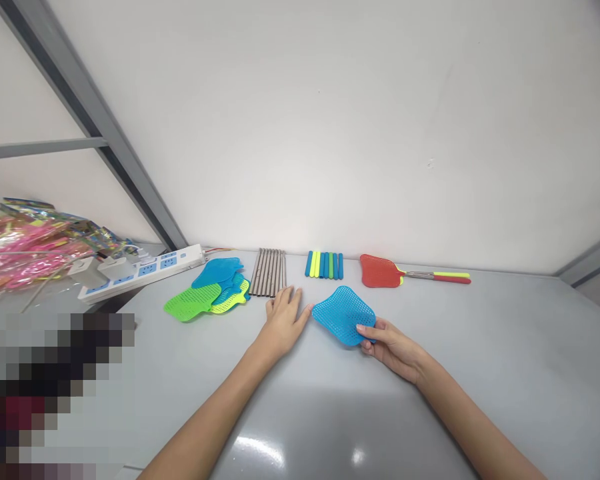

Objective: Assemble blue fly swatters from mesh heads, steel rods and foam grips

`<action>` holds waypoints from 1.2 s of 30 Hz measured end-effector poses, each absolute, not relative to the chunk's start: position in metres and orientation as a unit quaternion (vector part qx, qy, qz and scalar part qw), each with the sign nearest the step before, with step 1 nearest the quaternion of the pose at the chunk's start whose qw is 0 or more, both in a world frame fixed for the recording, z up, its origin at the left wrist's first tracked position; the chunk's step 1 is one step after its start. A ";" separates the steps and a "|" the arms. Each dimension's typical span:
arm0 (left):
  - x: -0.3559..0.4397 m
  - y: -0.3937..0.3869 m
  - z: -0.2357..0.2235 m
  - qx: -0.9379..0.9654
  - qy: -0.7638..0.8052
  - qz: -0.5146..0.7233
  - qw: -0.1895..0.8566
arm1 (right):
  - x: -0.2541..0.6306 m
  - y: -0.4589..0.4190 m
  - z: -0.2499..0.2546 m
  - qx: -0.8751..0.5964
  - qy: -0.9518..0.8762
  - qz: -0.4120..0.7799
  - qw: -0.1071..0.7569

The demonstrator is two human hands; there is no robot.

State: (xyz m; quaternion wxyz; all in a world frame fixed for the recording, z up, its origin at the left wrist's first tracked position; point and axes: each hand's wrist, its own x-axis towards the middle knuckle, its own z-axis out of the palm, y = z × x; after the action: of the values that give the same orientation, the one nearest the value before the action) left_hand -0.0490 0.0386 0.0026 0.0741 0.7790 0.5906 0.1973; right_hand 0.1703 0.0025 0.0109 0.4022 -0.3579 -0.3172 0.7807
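A blue perforated fly swatter head (343,313) is pinched at its lower right edge between the thumb and fingers of my right hand (393,347). My left hand (283,323) rests low over the table with its fingers apart, fingertips at the near end of a row of metal rods (267,273). Whether it touches the rightmost rod I cannot tell. Left of the rods lies an overlapping pile of swatter heads, with a green head (193,302), a blue head (217,272) and a yellow head (230,303).
Several blue, yellow and green handle sleeves (325,265) lie in a row near the wall. Right of them, a red fly swatter (381,272) lies over a yellow one. A power strip (145,270) with plugs and pink plastic-wrapped packages (30,250) occupy the left.
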 end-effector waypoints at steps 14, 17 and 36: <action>-0.052 0.049 -0.004 0.794 0.581 0.174 0.037 | 0.170 0.005 0.008 -0.320 -0.282 0.795 0.431; -0.049 0.048 -0.002 0.778 0.599 0.189 0.025 | 0.171 0.006 0.008 -0.310 -0.261 0.795 0.451; -0.040 0.031 0.022 0.819 0.525 0.170 0.160 | 0.171 0.008 0.005 -0.324 -0.216 0.778 0.493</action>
State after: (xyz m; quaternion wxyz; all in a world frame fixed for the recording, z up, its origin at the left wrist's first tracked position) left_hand -0.0395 0.0313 0.0220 0.1601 0.8186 0.5249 0.1699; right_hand 0.1714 0.0084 0.0046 0.4934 -0.3242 -0.2155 0.7778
